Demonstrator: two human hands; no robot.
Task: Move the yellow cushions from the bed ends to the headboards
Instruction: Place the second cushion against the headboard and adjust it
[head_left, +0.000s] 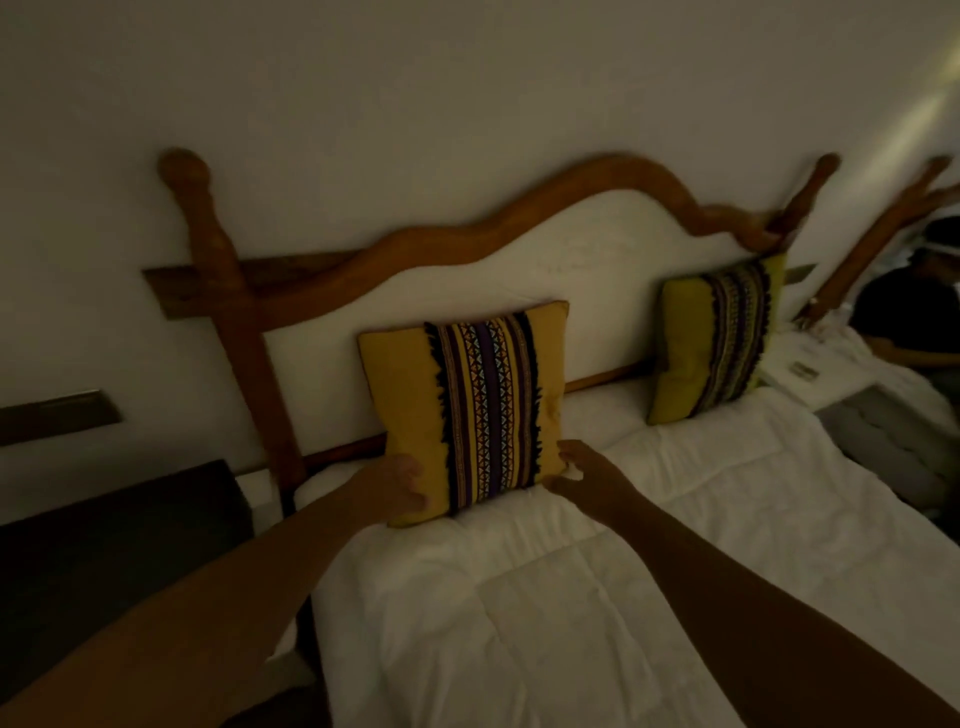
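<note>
A yellow cushion (410, 395) with a dark patterned stripe stands upright against the white padded headboard (571, 249) with its curved wooden frame. My left hand (395, 486) grips the cushion's lower left corner. My right hand (582, 470) holds its lower right corner. A second yellow cushion (685, 343) with the same stripe leans against the headboard further right, untouched. Both rest on the white quilted bed (597, 571).
A dark bedside surface (114, 545) lies left of the bed. At the right edge a person in dark clothing (914, 312) is beside a white nightstand (815, 364), with another wooden headboard post (883, 223) behind. The room is dim.
</note>
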